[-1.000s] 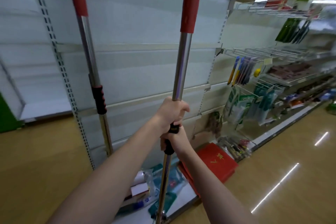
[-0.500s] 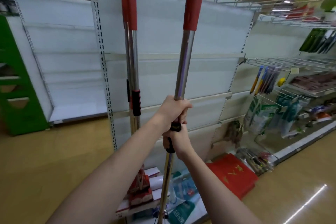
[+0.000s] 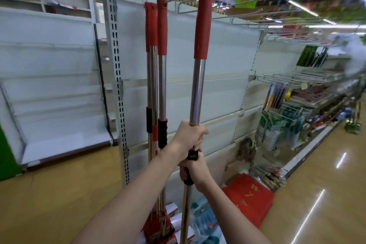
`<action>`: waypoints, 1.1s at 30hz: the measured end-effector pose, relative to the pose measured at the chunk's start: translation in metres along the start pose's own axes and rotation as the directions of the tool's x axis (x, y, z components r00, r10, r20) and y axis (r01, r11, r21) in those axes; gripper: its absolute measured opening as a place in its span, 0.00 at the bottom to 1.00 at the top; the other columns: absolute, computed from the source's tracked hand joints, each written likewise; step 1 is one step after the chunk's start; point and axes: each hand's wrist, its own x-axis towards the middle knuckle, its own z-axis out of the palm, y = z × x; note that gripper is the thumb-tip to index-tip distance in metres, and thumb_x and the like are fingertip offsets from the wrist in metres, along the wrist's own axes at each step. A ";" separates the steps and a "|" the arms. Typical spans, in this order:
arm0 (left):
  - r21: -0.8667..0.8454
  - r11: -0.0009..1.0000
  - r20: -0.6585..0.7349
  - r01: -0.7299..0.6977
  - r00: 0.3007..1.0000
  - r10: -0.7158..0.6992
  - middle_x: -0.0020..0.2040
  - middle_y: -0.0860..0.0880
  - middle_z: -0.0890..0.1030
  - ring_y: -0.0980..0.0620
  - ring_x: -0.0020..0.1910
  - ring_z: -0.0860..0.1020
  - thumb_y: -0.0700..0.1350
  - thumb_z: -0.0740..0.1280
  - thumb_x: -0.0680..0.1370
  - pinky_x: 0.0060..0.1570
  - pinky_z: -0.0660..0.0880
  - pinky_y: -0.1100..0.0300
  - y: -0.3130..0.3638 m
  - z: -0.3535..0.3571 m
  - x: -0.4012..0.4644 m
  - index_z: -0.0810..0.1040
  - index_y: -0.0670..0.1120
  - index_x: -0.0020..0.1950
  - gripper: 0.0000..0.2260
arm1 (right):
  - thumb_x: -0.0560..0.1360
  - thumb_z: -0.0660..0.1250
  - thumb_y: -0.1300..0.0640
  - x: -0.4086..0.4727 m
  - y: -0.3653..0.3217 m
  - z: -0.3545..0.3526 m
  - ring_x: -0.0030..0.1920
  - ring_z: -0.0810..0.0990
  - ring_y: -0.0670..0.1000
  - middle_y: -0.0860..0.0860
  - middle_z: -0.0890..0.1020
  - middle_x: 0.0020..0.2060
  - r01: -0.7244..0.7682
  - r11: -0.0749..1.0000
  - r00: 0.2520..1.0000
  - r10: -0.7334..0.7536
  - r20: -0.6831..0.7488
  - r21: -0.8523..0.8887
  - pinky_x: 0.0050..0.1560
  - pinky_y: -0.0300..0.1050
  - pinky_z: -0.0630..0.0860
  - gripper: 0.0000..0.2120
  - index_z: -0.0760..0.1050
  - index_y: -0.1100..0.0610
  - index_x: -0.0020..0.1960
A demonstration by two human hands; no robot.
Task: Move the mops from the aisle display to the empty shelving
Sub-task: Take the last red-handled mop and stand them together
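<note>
Hands grip one mop (image 3: 198, 89) upright before white shelving (image 3: 198, 61); the left hand (image 3: 189, 134) wraps the steel shaft, the right hand (image 3: 196, 168) curls just below on the black collar; both clamp tight; its red handle top rises towards the ceiling; two more mops (image 3: 158, 77) with red tops stand upright just left, against the shelving by a slotted upright post (image 3: 116, 77), heads on the base shelf; a red box (image 3: 249, 198) sits on the floor to the right.
</note>
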 end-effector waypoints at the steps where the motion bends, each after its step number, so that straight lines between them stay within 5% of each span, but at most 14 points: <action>1: -0.005 1.000 -0.003 0.008 1.000 -0.008 0.22 0.46 0.63 0.48 0.20 0.60 0.36 0.67 0.74 0.27 0.67 0.60 0.000 -0.005 0.001 0.65 0.46 0.25 0.19 | 0.60 0.68 0.64 0.002 0.000 0.005 0.20 0.65 0.52 0.54 0.69 0.21 0.000 1.000 1.000 0.000 -0.005 -0.004 0.26 0.45 0.62 0.06 0.70 0.62 0.31; 9: 0.004 0.998 -0.046 0.068 0.997 -0.068 0.20 0.48 0.61 0.48 0.18 0.60 0.35 0.67 0.74 0.26 0.67 0.59 0.002 -0.026 0.018 0.65 0.46 0.28 0.18 | 0.56 0.68 0.61 0.019 -0.001 0.027 0.23 0.65 0.53 0.55 0.69 0.24 -0.047 0.998 0.998 0.046 -0.040 -0.034 0.26 0.45 0.63 0.08 0.67 0.57 0.28; 19: 0.082 0.995 -0.260 0.060 0.965 -0.037 0.24 0.48 0.65 0.47 0.20 0.65 0.37 0.68 0.73 0.25 0.69 0.60 -0.011 -0.023 0.037 0.68 0.43 0.34 0.11 | 0.57 0.63 0.63 0.039 0.007 0.018 0.22 0.68 0.52 0.54 0.70 0.21 -0.095 0.995 0.987 0.099 0.127 -0.039 0.30 0.44 0.65 0.08 0.69 0.53 0.23; 22: 0.096 0.991 -0.324 0.092 0.944 -0.056 0.23 0.48 0.68 0.47 0.20 0.67 0.37 0.67 0.73 0.24 0.68 0.61 -0.014 -0.028 0.044 0.69 0.44 0.32 0.11 | 0.56 0.64 0.63 0.049 0.012 0.020 0.24 0.69 0.53 0.55 0.71 0.23 -0.129 0.990 0.979 0.137 0.150 -0.061 0.30 0.44 0.67 0.04 0.70 0.58 0.30; 26: 0.089 0.989 -0.353 0.122 0.932 -0.083 0.25 0.45 0.70 0.47 0.21 0.69 0.36 0.65 0.73 0.24 0.71 0.60 -0.013 -0.044 0.055 0.71 0.41 0.35 0.07 | 0.56 0.65 0.60 0.064 0.013 0.029 0.27 0.72 0.54 0.57 0.72 0.29 -0.171 0.978 0.971 0.188 0.147 -0.118 0.32 0.46 0.70 0.15 0.69 0.61 0.43; 30: 0.076 0.988 -0.387 0.137 0.917 -0.098 0.33 0.42 0.73 0.45 0.24 0.71 0.38 0.65 0.71 0.24 0.74 0.60 -0.014 -0.054 0.067 0.71 0.41 0.43 0.04 | 0.59 0.64 0.62 0.075 0.017 0.040 0.27 0.71 0.53 0.58 0.72 0.30 -0.176 0.976 0.976 0.189 0.103 -0.128 0.32 0.46 0.69 0.10 0.69 0.60 0.39; 33: 0.076 0.987 -0.411 0.139 0.907 -0.096 0.29 0.44 0.70 0.45 0.24 0.70 0.36 0.64 0.73 0.28 0.75 0.57 -0.013 -0.061 0.073 0.68 0.43 0.37 0.07 | 0.60 0.62 0.61 0.082 0.020 0.051 0.28 0.71 0.50 0.54 0.73 0.28 -0.202 0.973 0.979 0.204 0.006 -0.117 0.30 0.42 0.68 0.06 0.68 0.58 0.36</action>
